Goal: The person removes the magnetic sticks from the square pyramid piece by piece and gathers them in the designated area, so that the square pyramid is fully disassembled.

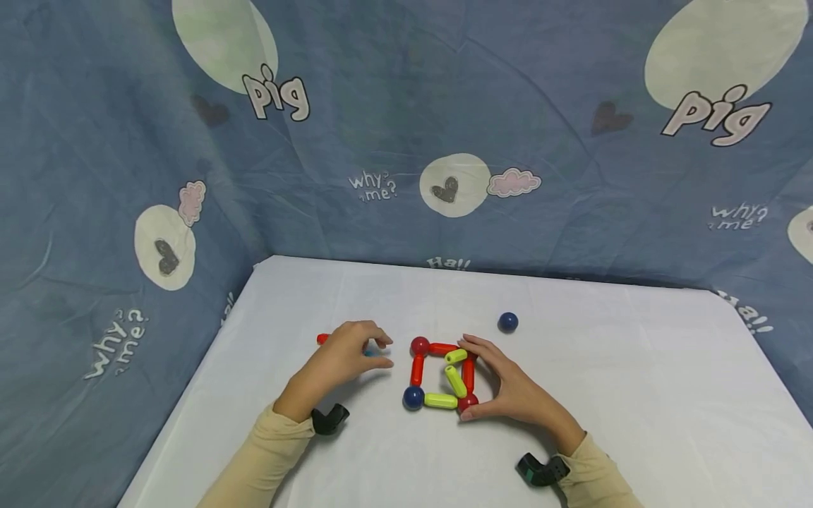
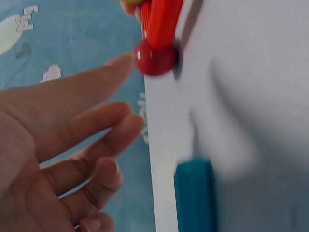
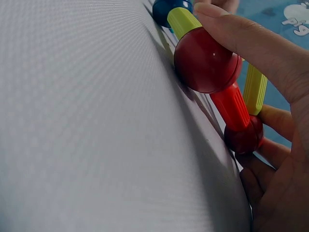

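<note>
The step in hand appears to be assembly of a four-sided frame (image 1: 416, 370) of rods and balls, which lies on the counter (image 1: 635, 367) between the hands. The right hand (image 1: 516, 384) grips the frame's right side, thumb on the near red ball (image 3: 207, 60) and fingers at the far red ball (image 3: 244, 135). Two yellow-green rods (image 1: 454, 381) rise at a tilt from this side; their exact seating cannot be confirmed. The left hand (image 1: 346, 351) holds nothing: thumb and fingers stand apart, near the frame's left side but clear of it. A blue rod (image 2: 194, 195) lies beside the left hand, and a red piece (image 1: 322, 339) shows partly behind it. A loose blue ball (image 1: 508, 322) rests beyond the frame. The next move likely calls for the right hand to steady the joints while the left hand picks up or aligns a part.
</note>
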The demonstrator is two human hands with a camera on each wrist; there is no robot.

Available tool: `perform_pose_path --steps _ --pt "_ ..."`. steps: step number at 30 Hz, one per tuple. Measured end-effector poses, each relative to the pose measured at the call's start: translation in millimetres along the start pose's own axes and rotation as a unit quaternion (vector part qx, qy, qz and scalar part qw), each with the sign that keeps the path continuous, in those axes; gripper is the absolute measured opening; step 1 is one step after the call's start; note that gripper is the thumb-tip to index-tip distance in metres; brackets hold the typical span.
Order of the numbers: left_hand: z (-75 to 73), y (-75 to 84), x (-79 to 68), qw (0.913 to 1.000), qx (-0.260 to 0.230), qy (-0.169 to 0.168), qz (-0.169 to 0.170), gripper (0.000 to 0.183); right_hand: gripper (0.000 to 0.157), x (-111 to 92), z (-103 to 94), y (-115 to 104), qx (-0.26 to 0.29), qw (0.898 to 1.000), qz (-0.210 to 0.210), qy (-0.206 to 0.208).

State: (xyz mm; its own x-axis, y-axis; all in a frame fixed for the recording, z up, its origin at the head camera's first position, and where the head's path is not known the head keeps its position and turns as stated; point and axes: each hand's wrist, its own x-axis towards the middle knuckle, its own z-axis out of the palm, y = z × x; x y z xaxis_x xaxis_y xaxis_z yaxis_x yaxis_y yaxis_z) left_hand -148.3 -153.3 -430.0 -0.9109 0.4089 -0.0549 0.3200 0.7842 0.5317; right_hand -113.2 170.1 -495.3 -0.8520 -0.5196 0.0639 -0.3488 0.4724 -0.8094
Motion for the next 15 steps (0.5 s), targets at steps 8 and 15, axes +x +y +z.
perform_pose_path --steps 8,15 --pt "7.2 24.5 7.2 0.9963 -0.053 -0.007 0.067 0.037 0.109 0 0.0 0 0.000 1.000 0.003 0.000" --pt "14.3 47.0 13.3 0.9868 -0.055 -0.033 0.149 0.036 0.108 0 -0.1 0 0.001 1.000 -0.012 0.002"
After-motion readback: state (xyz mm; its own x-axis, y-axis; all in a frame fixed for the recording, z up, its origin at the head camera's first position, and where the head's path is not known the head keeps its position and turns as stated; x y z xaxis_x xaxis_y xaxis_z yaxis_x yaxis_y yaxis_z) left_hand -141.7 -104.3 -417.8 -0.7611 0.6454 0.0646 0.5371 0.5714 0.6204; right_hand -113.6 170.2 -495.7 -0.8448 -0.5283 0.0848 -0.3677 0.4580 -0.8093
